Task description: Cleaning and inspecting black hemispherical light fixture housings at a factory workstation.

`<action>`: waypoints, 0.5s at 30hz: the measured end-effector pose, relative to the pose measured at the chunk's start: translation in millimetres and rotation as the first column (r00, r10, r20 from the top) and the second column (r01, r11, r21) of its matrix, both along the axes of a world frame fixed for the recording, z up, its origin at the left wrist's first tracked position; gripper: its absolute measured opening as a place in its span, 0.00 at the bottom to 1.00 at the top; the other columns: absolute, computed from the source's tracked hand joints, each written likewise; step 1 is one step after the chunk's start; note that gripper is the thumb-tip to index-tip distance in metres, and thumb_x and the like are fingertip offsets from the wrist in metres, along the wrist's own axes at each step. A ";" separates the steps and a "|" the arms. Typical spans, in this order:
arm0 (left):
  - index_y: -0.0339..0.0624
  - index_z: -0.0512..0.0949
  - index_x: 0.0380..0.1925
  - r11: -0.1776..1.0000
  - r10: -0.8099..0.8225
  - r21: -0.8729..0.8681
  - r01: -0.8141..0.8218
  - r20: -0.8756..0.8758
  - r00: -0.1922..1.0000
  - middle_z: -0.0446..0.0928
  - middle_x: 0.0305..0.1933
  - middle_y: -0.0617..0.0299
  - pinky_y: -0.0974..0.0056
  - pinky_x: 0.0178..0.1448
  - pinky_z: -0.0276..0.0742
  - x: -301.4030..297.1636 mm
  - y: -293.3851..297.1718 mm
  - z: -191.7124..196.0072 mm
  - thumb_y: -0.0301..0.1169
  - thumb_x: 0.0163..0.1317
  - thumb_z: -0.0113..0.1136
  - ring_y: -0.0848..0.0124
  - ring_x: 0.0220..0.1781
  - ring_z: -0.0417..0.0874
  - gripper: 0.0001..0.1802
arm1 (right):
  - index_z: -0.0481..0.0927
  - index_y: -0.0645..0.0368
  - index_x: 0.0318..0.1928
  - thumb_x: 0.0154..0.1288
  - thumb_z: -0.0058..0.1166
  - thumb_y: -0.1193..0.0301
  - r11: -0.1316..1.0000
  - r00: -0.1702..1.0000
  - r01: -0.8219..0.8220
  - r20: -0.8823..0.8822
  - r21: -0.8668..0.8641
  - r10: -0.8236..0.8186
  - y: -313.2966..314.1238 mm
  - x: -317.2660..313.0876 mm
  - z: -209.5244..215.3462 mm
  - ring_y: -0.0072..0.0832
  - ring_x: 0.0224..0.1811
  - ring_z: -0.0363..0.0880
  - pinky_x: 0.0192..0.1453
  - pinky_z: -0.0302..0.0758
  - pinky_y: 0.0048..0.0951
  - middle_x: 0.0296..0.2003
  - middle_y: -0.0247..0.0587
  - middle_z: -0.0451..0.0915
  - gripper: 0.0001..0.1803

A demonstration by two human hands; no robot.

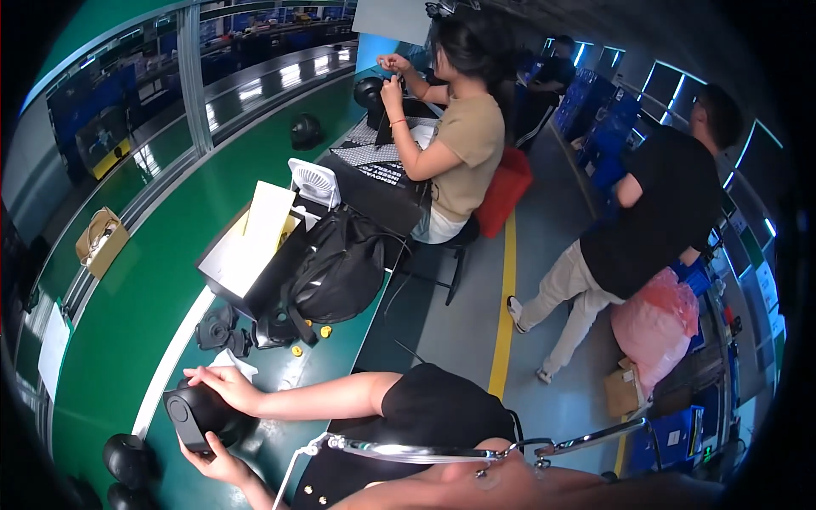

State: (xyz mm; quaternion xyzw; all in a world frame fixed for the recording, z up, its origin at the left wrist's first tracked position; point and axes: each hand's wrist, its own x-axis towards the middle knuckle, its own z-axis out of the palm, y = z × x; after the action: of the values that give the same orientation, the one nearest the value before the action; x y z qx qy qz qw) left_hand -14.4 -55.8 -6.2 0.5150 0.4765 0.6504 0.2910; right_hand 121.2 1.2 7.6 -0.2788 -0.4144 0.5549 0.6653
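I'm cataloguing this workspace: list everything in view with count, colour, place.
Bench: 1, green, left half
Held device: 1, black, lower left
Similar devices: at least 4, black, along bench
Backpack: 1, black, on bench
Open box: 1, dark-sided, beside backpack
Loose parts: several, black, below box
Small pieces: at least 2, yellow, below backpack
Fan: 1, white, above backpack
Cartons: 2, brown, far left and lower right
Co-workers: 3, tan or dark tops, upper half
Crates: several, blue, upper right
Bag: 1, pink, right
Floor stripe: 1, yellow, right of centre
Glasses: 1, silver, lower edge
Right hand: 1, bare, device's upper side
Left hand: 1, bare, device's lower side
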 end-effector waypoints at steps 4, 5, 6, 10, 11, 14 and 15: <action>0.32 0.63 0.56 1.000 0.019 -0.021 -0.018 0.088 0.996 0.66 0.57 0.50 0.59 0.60 0.66 -13.0 -11.8 0.6 0.32 0.56 0.61 0.61 0.55 0.70 0.30 | 0.74 0.60 0.50 0.59 0.57 0.64 0.978 0.928 0.051 0.352 0.204 -0.122 -25.2 -15.0 13.7 0.37 0.64 0.61 0.66 0.56 0.37 0.60 0.49 0.66 0.21; 0.32 0.63 0.56 0.999 0.042 -0.003 -0.042 0.051 0.998 0.66 0.57 0.51 0.58 0.60 0.66 -21.0 -12.0 -9.3 0.35 0.55 0.63 0.61 0.55 0.70 0.32 | 0.75 0.60 0.49 0.61 0.55 0.63 0.979 0.934 0.046 0.338 0.196 -0.112 -25.8 -17.9 11.9 0.37 0.63 0.63 0.65 0.58 0.37 0.59 0.50 0.67 0.19; 0.32 0.63 0.56 0.996 0.084 -0.006 -0.084 -0.014 0.996 0.66 0.56 0.52 0.58 0.61 0.65 -27.4 -12.1 -18.4 0.36 0.53 0.65 0.61 0.56 0.69 0.33 | 0.78 0.63 0.45 0.64 0.52 0.63 0.991 0.967 0.034 0.245 0.129 -0.065 -23.6 -21.0 4.5 0.33 0.62 0.65 0.64 0.61 0.34 0.58 0.49 0.69 0.16; 0.35 0.64 0.55 0.999 0.039 0.022 -0.040 0.064 0.997 0.69 0.53 0.54 0.58 0.62 0.62 -10.4 -15.6 4.3 0.41 0.50 0.66 0.63 0.56 0.69 0.35 | 0.81 0.61 0.38 0.65 0.48 0.65 0.963 0.973 0.109 0.223 -0.245 -0.053 -15.6 -3.3 3.6 0.22 0.38 0.78 0.40 0.75 0.24 0.37 0.36 0.82 0.13; 0.36 0.63 0.56 1.000 0.000 -0.009 0.002 0.173 0.985 0.69 0.53 0.55 0.59 0.63 0.61 -9.6 -13.8 -3.2 0.41 0.51 0.66 0.63 0.56 0.69 0.36 | 0.81 0.59 0.39 0.65 0.46 0.62 0.940 0.894 0.115 0.445 -0.321 0.043 -10.1 7.7 0.9 0.25 0.38 0.79 0.36 0.77 0.28 0.36 0.36 0.82 0.15; 0.34 0.63 0.56 0.997 -0.073 0.006 0.075 0.311 0.948 0.68 0.56 0.53 0.59 0.64 0.59 -4.6 -7.7 -4.9 0.41 0.51 0.65 0.62 0.58 0.68 0.37 | 0.72 0.59 0.53 0.71 0.36 0.56 0.942 0.990 -0.138 -0.053 -0.307 0.128 -19.9 25.3 8.1 0.31 0.54 0.72 0.50 0.74 0.35 0.54 0.41 0.72 0.23; 0.33 0.63 0.56 0.996 -0.092 0.017 0.092 0.379 0.921 0.68 0.55 0.53 0.59 0.64 0.58 0.6 -9.1 4.4 0.42 0.51 0.66 0.63 0.59 0.68 0.37 | 0.67 0.61 0.57 0.71 0.33 0.54 0.940 0.968 -0.249 -0.077 -0.234 0.238 -25.1 28.2 18.6 0.32 0.58 0.68 0.56 0.70 0.35 0.58 0.44 0.69 0.26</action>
State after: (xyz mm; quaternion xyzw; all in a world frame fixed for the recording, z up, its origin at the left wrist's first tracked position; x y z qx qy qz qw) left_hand -13.7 -65.0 -1.8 0.4011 0.3869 0.7230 0.4083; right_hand 149.4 -23.9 26.2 -0.2911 -0.3588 0.6859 0.5623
